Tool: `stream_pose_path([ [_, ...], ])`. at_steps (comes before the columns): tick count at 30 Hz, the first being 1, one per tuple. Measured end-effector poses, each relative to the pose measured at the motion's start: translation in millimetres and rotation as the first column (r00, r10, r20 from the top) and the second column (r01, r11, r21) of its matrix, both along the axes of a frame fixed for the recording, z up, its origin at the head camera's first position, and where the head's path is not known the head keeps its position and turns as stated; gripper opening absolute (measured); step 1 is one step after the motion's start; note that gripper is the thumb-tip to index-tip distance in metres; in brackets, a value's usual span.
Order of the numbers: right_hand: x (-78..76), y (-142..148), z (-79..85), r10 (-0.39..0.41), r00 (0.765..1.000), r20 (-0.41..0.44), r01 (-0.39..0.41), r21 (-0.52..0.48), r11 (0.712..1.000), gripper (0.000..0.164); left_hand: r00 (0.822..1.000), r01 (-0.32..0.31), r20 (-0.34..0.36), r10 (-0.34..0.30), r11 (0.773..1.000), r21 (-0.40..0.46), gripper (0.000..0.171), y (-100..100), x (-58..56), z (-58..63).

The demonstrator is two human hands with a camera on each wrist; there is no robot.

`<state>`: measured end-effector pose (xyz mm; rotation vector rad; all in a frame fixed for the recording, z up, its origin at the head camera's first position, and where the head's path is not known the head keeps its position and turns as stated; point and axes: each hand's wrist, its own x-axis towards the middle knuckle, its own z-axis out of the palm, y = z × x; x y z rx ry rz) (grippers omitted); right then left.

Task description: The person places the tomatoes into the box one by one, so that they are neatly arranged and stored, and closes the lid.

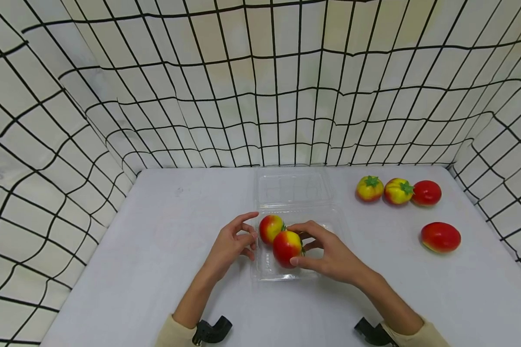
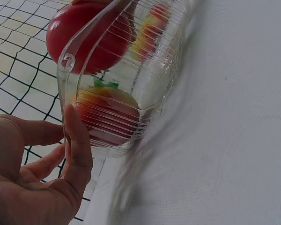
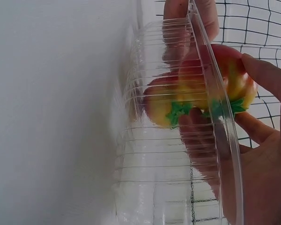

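My right hand grips a red and yellow toy tomato between thumb and fingers, over the clear plastic box. Through the box wall in the right wrist view, its green leafy top faces the palm. A second red and yellow tomato sits inside the box at the left, just behind the held one. At the left side, my left hand pinches the box rim between thumb and fingers. The box's clear lid lies folded back, away from me.
Two yellow-red ribbed fruits with green tops and a red fruit stand in a row at the table's back right. Nearer lies another red fruit. Black netting rises behind the white table and along both sides.
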<state>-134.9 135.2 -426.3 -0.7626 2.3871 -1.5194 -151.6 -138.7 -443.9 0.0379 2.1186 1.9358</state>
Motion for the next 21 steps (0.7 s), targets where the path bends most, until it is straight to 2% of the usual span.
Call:
stream_pose_path([
  [21,1.7,-14,-1.1,0.021,1.0,-0.019,-0.02,0.054,0.998,0.066,1.0,-0.008,0.002,0.008,1.0,-0.018,0.052,-1,-0.2,-1.0],
])
